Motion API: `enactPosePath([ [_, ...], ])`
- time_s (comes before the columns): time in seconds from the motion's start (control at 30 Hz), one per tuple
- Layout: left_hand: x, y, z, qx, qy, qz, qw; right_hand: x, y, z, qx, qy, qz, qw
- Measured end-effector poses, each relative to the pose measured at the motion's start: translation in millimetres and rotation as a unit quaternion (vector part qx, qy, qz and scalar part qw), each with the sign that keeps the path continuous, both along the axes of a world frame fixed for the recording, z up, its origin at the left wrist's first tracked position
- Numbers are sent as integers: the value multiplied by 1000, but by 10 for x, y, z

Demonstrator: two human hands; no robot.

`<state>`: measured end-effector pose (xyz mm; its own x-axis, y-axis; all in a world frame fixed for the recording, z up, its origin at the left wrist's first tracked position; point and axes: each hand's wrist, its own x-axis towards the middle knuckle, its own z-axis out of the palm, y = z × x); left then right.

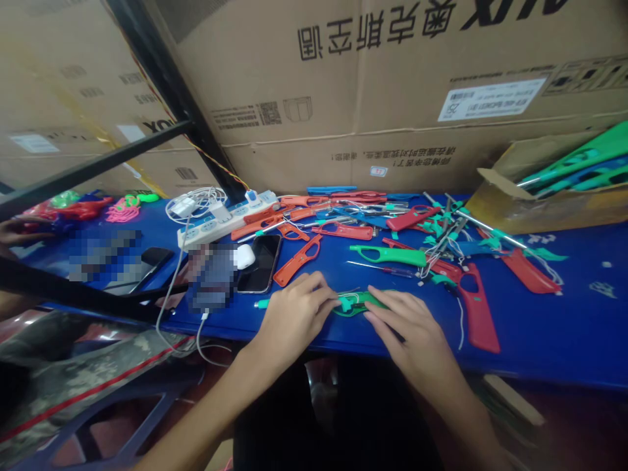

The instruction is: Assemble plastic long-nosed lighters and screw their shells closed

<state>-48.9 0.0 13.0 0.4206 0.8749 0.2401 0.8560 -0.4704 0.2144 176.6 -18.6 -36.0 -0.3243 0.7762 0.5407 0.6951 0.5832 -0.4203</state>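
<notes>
Low over the near edge of the blue table, a green stick lighter lies between my two hands, its shell opened and thin white wires showing inside. My left hand pinches its left part with thumb and fingers; a teal-tipped end sticks out beyond that hand. The fingers of my right hand close on the right end of the shell. Just behind lie a green handle shell and a thin screwdriver. A red handle shell rests right of my right hand.
Several orange and red shells, metal tubes and wires are heaped behind my hands. A cardboard box of lighters stands at right. Left are a power strip, a phone and a black rack post. Another person's hand shows far left.
</notes>
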Motion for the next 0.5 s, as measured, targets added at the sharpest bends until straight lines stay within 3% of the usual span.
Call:
enactPosePath([
  [0.2, -40, 118, -19, 20, 45, -81, 996, 5, 12, 2, -5, 6, 8, 1000],
  [0.5, -70, 272, -27, 7, 31, -106, 994, 0, 18, 14, -33, 19, 14, 999],
])
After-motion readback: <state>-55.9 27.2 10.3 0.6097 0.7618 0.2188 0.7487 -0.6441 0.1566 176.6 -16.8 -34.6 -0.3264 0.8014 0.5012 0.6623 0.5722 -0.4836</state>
